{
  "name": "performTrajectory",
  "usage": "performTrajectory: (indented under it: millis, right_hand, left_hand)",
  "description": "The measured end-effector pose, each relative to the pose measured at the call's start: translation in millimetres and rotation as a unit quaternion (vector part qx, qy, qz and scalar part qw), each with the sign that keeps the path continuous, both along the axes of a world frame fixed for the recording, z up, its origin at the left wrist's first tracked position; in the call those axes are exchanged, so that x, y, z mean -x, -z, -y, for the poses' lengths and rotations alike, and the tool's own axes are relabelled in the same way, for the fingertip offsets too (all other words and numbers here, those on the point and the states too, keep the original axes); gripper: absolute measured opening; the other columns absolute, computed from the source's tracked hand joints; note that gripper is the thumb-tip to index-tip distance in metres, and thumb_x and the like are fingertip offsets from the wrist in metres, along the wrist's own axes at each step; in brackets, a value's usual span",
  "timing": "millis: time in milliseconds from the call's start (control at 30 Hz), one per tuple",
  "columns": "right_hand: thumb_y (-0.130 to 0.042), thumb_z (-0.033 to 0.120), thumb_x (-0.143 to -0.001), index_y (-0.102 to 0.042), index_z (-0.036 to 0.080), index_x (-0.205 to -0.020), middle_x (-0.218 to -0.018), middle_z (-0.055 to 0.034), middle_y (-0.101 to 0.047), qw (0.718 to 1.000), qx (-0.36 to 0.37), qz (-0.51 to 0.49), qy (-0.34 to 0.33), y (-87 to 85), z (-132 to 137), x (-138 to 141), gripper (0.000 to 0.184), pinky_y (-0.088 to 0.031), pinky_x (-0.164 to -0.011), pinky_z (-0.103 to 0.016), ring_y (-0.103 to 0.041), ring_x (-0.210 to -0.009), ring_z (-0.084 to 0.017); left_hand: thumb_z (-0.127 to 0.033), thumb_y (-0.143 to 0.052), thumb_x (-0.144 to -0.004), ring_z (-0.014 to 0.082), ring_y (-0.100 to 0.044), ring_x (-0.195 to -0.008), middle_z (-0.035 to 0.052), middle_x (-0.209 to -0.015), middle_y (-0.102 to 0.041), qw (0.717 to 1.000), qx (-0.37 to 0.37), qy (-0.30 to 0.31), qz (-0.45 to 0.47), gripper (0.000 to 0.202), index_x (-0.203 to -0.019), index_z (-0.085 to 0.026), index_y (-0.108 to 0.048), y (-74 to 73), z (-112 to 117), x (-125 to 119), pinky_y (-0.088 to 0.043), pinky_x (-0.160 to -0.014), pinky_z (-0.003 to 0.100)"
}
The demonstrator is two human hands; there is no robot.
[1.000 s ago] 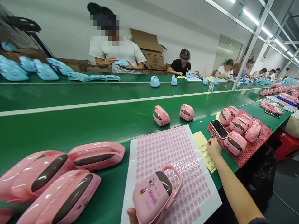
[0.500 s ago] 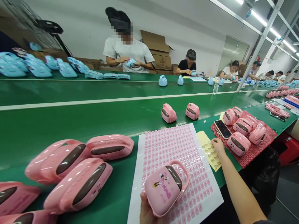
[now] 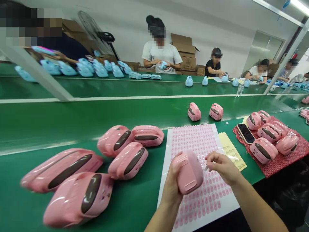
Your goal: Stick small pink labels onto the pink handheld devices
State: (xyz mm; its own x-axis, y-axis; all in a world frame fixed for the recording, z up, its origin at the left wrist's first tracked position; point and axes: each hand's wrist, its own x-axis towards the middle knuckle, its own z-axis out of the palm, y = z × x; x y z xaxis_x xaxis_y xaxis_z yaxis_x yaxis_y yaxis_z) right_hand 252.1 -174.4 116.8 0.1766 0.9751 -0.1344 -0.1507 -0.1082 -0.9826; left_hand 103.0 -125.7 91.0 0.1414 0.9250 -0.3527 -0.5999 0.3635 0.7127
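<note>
My left hand (image 3: 172,180) is wrapped round a pink plastic case (image 3: 190,174), held tilted above a sheet of small pink stickers (image 3: 193,135). The case's plain face with raised bars is turned toward me; its printed face is out of sight. Just to its right, my right hand (image 3: 220,166) is closed in a pinch, with a small clear sticker (image 3: 206,168) at the fingertips, close to the case but apart from it. A yellow sticker sheet (image 3: 233,151) with small dark marks lies beyond my right hand, beside the white sheet.
Several pink cases (image 3: 74,199) lie at the left. More sit on red bubble wrap (image 3: 262,167) at the right, beside a phone (image 3: 245,133). Two pink cases (image 3: 194,111) stand on the green belt (image 3: 120,111). Across it, co-workers handle blue cases (image 3: 85,67); a metal post (image 3: 45,74) rises at left.
My right hand has come from the yellow sheet to beside the pink case. My left hand has raised and turned the case, hiding its printed face. The view has shifted left.
</note>
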Motion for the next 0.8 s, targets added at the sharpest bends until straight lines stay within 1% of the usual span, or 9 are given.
performTrajectory:
  millis: [67,133,300,467,567,633,700,733,800]
  right_hand:
    - [-0.068,0.032,-0.056,-0.058,0.020,-0.057,-0.082,-0.0022,-0.052,1.000,-0.005,0.026,-0.009,-7.3,-2.9,16.1,0.015,-0.040,-0.070,-0.029,-0.051,-0.085,-0.018]
    - [-0.066,0.029,-0.056,-0.059,0.020,-0.057,-0.085,-0.0024,-0.049,0.998,0.003,0.060,-0.005,-10.9,-7.0,24.5,0.011,-0.040,-0.072,-0.030,-0.050,-0.091,-0.020]
    - [-0.064,0.025,-0.058,-0.059,0.019,-0.057,-0.086,-0.0019,-0.046,0.995,0.017,0.098,-0.008,-9.5,-12.9,28.4,0.008,-0.041,-0.069,-0.029,-0.051,-0.088,-0.019]
    - [-0.064,0.023,-0.060,-0.060,0.019,-0.059,-0.087,-0.0017,-0.046,0.994,0.017,0.109,0.001,-5.7,-13.8,29.1,0.007,-0.042,-0.071,-0.030,-0.052,-0.085,-0.018]
    - [-0.064,0.022,-0.062,-0.059,0.018,-0.059,-0.087,-0.0024,-0.047,0.991,0.008,0.132,0.006,-1.0,-14.9,29.9,0.007,-0.044,-0.069,-0.030,-0.053,-0.083,-0.018]
    - [-0.063,0.021,-0.065,-0.057,0.018,-0.060,-0.085,-0.0033,-0.048,0.984,-0.027,0.175,0.026,5.1,-15.1,31.6,0.008,-0.047,-0.066,-0.031,-0.054,-0.081,-0.018]
    - [-0.060,0.020,-0.069,-0.057,0.018,-0.064,-0.088,-0.0055,-0.048,0.961,-0.107,0.245,0.067,12.7,-13.9,35.6,0.007,-0.048,-0.063,-0.032,-0.053,-0.082,-0.020]
    - [-0.058,0.019,-0.072,-0.058,0.018,-0.067,-0.090,-0.0068,-0.048,0.940,-0.161,0.285,0.091,16.5,-12.6,38.5,0.005,-0.049,-0.063,-0.033,-0.053,-0.084,-0.020]
    - [-0.053,0.015,-0.077,-0.059,0.019,-0.074,-0.092,-0.0083,-0.048,0.887,-0.272,0.352,0.122,22.6,-8.4,45.7,0.007,-0.050,-0.065,-0.033,-0.052,-0.084,-0.020]
  left_hand:
    - [-0.041,-0.080,-0.044,0.0184,-0.060,-0.074,0.0019,-0.089,-0.066,0.999,-0.035,-0.014,-0.034,0.055,-0.092,-0.019,-0.064,-3.3,-1.5,-2.1,-0.050,-0.059,0.024]
    - [-0.041,-0.081,-0.043,0.0172,-0.058,-0.075,0.0012,-0.089,-0.064,0.998,-0.042,-0.030,-0.044,0.055,-0.090,-0.019,-0.064,-3.5,-1.4,-3.6,-0.049,-0.059,0.023]
    - [-0.042,-0.082,-0.043,0.0167,-0.058,-0.074,0.0008,-0.089,-0.063,0.997,-0.038,-0.051,-0.042,0.058,-0.092,-0.021,-0.061,-3.2,2.8,-5.2,-0.047,-0.059,0.024]
    - [-0.045,-0.081,-0.043,0.0165,-0.058,-0.073,0.0012,-0.089,-0.063,0.997,-0.038,-0.061,-0.042,0.059,-0.092,-0.020,-0.061,-4.5,4.8,-7.2,-0.047,-0.058,0.024]
    - [-0.046,-0.081,-0.043,0.0165,-0.058,-0.074,0.0015,-0.090,-0.062,0.996,-0.036,-0.067,-0.045,0.059,-0.092,-0.021,-0.060,-4.5,4.6,-7.9,-0.047,-0.058,0.023]
    - [-0.045,-0.081,-0.044,0.0162,-0.058,-0.075,0.0015,-0.091,-0.061,0.996,-0.034,-0.069,-0.047,0.058,-0.092,-0.021,-0.060,-4.5,4.3,-7.6,-0.047,-0.057,0.023]
    - [-0.043,-0.081,-0.045,0.0156,-0.058,-0.074,0.0010,-0.090,-0.060,0.996,-0.032,-0.070,-0.051,0.057,-0.093,-0.021,-0.060,-4.3,3.7,-7.2,-0.047,-0.057,0.022]
    - [-0.041,-0.081,-0.045,0.0152,-0.058,-0.073,0.0007,-0.090,-0.060,0.995,-0.031,-0.072,-0.054,0.057,-0.094,-0.022,-0.060,-4.0,3.3,-7.2,-0.047,-0.057,0.022]
    - [-0.039,-0.081,-0.046,0.0143,-0.057,-0.071,0.0001,-0.089,-0.059,0.994,-0.033,-0.082,-0.057,0.054,-0.094,-0.022,-0.060,-3.0,2.1,-7.6,-0.048,-0.057,0.022]
